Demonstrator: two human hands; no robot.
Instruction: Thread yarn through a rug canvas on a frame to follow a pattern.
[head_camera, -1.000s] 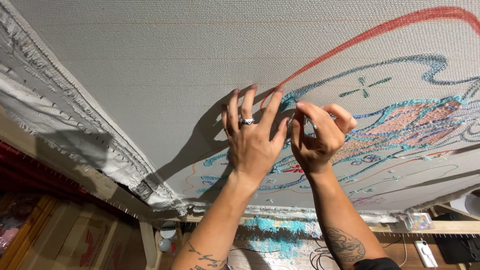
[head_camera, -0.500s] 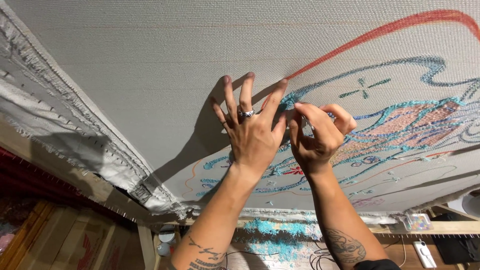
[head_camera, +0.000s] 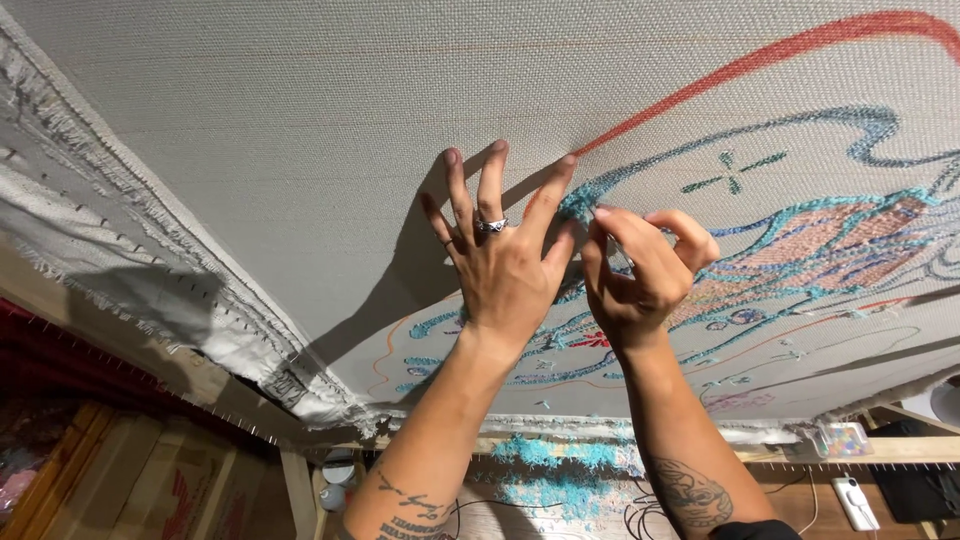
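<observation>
The stretched cloth (head_camera: 300, 130) is cut off by the top, left and right edges, and the red line (head_camera: 800, 45) and the blue stitched motif (head_camera: 830, 240) are lost past the right edge. Part of the stitching is hidden behind the left hand (head_camera: 505, 270) and right hand (head_camera: 635, 275); whatever is pinched at the right fingertips (head_camera: 603, 213) is too small to be told. Both forearms are cut off by the bottom edge.
</observation>
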